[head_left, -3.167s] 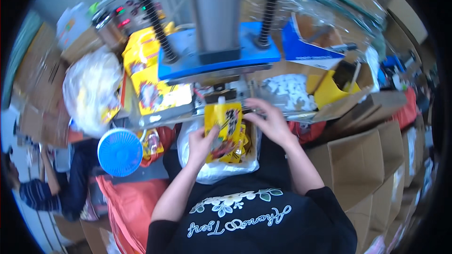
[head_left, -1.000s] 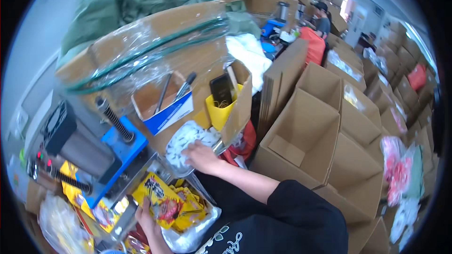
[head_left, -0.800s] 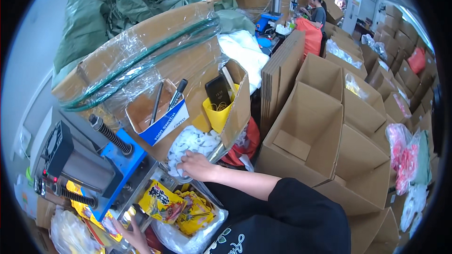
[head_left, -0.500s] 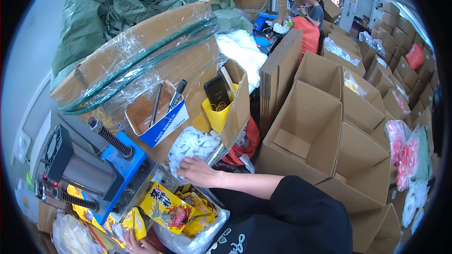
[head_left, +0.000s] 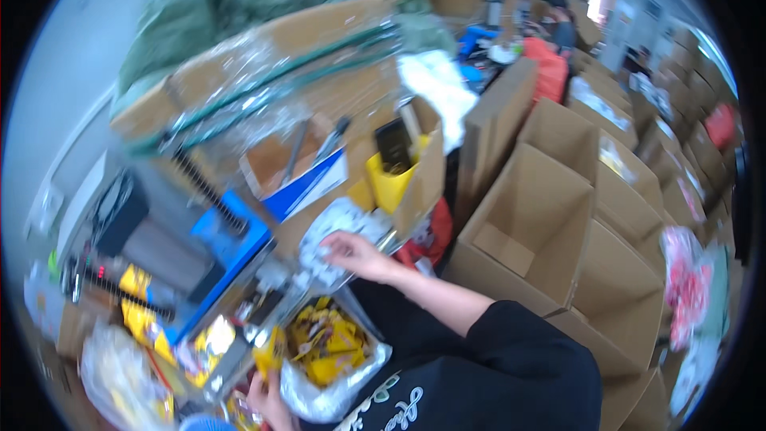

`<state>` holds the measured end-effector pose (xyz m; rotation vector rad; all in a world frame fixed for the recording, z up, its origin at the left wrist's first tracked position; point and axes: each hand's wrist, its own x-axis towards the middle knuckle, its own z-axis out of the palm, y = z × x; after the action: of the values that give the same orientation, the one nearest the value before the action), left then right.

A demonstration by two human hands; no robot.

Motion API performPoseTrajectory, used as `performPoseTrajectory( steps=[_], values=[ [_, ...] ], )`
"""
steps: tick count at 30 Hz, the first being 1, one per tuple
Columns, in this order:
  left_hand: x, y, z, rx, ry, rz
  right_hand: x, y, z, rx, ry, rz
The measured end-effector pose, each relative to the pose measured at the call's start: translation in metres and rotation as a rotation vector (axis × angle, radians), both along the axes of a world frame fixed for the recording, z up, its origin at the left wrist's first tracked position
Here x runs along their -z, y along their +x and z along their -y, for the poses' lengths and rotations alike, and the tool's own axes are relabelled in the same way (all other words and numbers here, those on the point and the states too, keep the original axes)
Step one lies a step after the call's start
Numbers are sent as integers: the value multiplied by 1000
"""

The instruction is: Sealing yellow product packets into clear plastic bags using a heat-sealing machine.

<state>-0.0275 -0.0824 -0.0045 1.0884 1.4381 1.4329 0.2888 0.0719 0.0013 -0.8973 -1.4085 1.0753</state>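
Observation:
My left hand (head_left: 270, 399) is closed on the lower end of a small yellow packet (head_left: 270, 353), at the left edge of a plastic-lined box (head_left: 375, 363) full of yellow printed packets (head_left: 327, 343). Over a heap of small white pieces (head_left: 339, 219) my right hand (head_left: 355, 255) has its fingers pinched together, with what looks like one small white piece (head_left: 324, 251) at the tips; blur softens the detail. Left of the heap stands a press with a blue plate (head_left: 227, 263), a grey cylinder and springs. More yellow packets (head_left: 140, 303) lie beside and under it.
Behind the heap are a blue-and-white carton (head_left: 307, 191) holding pens and a yellow cup (head_left: 387, 183) with a phone. Open cardboard boxes (head_left: 527, 223) fill the right side. A clear plastic bag (head_left: 120, 375) sits lower left. Another person (head_left: 562, 28) is far back.
My left hand has moved right and up with a yellow packet, now upright. My right hand has lifted off the white heap. The large packet atop the box no longer shows there. The view has shifted.

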Motion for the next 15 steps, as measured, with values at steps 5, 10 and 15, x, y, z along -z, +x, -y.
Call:
performPoseTrajectory(
  steps=[5, 10, 15],
  values=[
    [-6, 37, -28, 28, 26, -433, -39, 0, 31, -61, -80, 359],
    [8, 38, -18, -36, 144, -482, -63, -49, 43, -344, -33, 669],
    [31, 37, 1, 111, 22, -381, -50, -78, 48, -471, 123, 754]
  ],
)
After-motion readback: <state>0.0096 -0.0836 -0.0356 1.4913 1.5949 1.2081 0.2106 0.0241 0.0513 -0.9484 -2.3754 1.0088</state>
